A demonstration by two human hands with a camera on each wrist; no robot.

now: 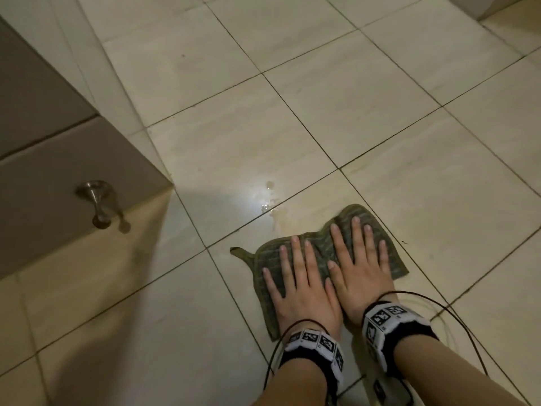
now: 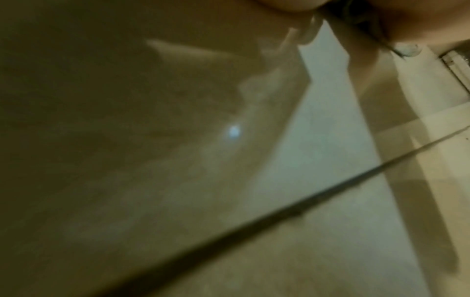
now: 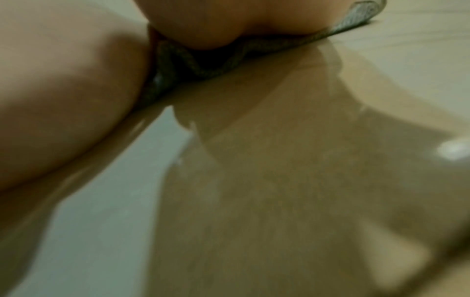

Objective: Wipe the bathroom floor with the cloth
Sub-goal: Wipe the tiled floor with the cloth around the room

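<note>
The left hand (image 1: 304, 284) lay flat on the cloth (image 1: 323, 250), fingers straight and spread, pressing it down without gripping. The right hand (image 1: 361, 266) lay just beside it, thumbs touching, equally flat and spread on the cloth's right part. The cloth, green and rumpled, sat on the floor (image 1: 292, 127) in the near right of the scene. Just beyond its far edge was a small wet patch (image 1: 270, 200). To the left stood a cabinet (image 1: 58, 159) with a metal knob (image 1: 98, 203).
</note>
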